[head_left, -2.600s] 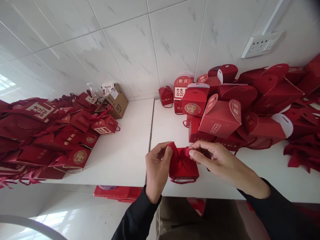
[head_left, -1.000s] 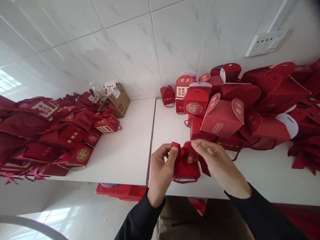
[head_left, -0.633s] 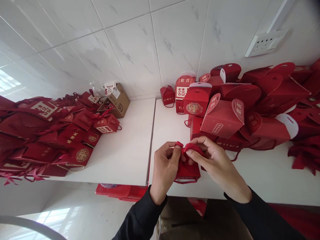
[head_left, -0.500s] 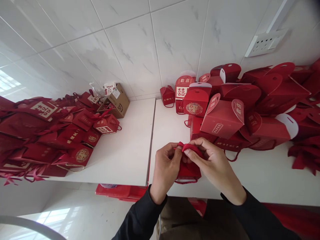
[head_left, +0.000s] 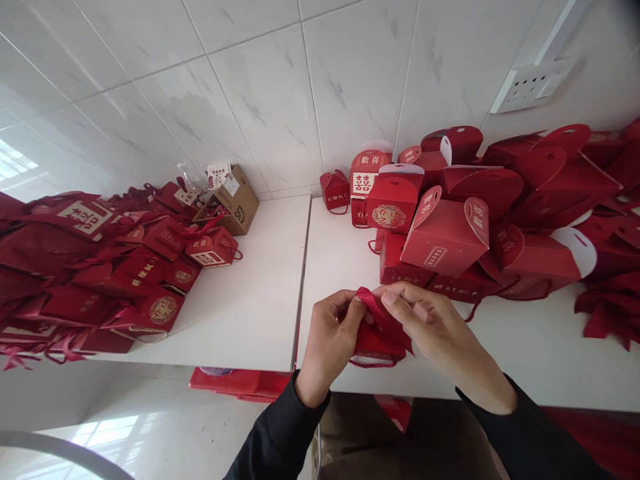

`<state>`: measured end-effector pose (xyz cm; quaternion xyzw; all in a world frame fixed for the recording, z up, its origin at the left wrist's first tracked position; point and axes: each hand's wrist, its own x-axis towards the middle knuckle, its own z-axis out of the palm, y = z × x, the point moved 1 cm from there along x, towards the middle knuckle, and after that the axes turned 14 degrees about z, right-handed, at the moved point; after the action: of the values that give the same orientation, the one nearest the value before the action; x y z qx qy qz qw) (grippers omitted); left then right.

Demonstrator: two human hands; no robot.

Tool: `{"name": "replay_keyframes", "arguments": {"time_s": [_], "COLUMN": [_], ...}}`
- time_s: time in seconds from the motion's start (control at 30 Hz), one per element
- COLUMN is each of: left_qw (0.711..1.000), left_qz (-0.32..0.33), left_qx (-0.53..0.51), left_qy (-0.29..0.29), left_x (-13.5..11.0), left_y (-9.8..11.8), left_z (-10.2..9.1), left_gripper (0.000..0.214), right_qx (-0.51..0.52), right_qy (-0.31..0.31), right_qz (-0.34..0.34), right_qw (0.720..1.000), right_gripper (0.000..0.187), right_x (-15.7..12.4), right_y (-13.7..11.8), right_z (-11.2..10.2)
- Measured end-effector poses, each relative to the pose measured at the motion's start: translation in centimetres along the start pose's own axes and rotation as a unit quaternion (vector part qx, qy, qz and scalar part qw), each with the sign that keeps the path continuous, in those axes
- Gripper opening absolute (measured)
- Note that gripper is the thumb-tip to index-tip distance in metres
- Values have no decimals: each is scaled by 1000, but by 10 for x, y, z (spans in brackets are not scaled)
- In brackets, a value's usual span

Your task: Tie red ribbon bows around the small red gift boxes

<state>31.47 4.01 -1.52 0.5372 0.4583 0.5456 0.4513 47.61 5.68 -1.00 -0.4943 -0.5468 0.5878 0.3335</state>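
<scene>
A small red gift box point(head_left: 377, 347) with a twisted cord handle stands near the table's front edge, directly between my hands. My left hand point(head_left: 335, 330) is closed, pinching a red ribbon point(head_left: 374, 308) above the box top between thumb and fingertips. The ribbon slants down to the right across the box, with its end hanging by the right side. Beside it, my right hand point(head_left: 425, 320) has its thumb lifted and fingers loosely bent, close to the ribbon. No ribbon shows in its grip, though the fingertips overlap partly. The box's lid is partly covered by hands and ribbon.
Stacked red gift boxes point(head_left: 445, 237) fill the right side. More boxes, with ribbons point(head_left: 135, 273), pile up at the left, by a brown carton point(head_left: 243, 203). Loose red ribbons point(head_left: 607, 310) lie far right. A seam divides the white table point(head_left: 250, 300); a socket point(head_left: 533, 85) is on the wall.
My right hand has loosened its pinch and shifted slightly right. The folded ribbon now trails down over the box's right side. My left hand keeps its pinch in nearly the same place.
</scene>
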Motion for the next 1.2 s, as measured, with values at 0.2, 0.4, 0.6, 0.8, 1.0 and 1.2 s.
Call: {"name": "replay_keyframes", "arguments": {"time_s": [0.2,0.4,0.6,0.8,1.0,1.2], "left_qw": [1000,1000,999,998,998,996], "left_qz": [-2,-14,-36,-9,-13,-60], "left_qx": [4,0,-18,9,24,2], "left_qy": [3,-7,-36,-65,-55,-61], "left_x": [0,3,0,-2,0,2], "left_y": [1,3,6,10,4,5], "left_z": [0,-2,-5,-5,-4,-5], "left_gripper": [26,29,24,31,46,45], "right_qx": [16,8,-61,-123,-183,-190], "right_qy": [22,49,56,100,126,150], "right_qz": [-12,-31,-51,-101,-117,-159], "right_qw": [1000,998,995,982,968,957], "right_gripper": [22,19,18,17,15,6], "right_x": [6,5,4,5,4,5], "right_y": [3,5,4,0,-2,2], "right_z": [2,0,0,4,3,5]}}
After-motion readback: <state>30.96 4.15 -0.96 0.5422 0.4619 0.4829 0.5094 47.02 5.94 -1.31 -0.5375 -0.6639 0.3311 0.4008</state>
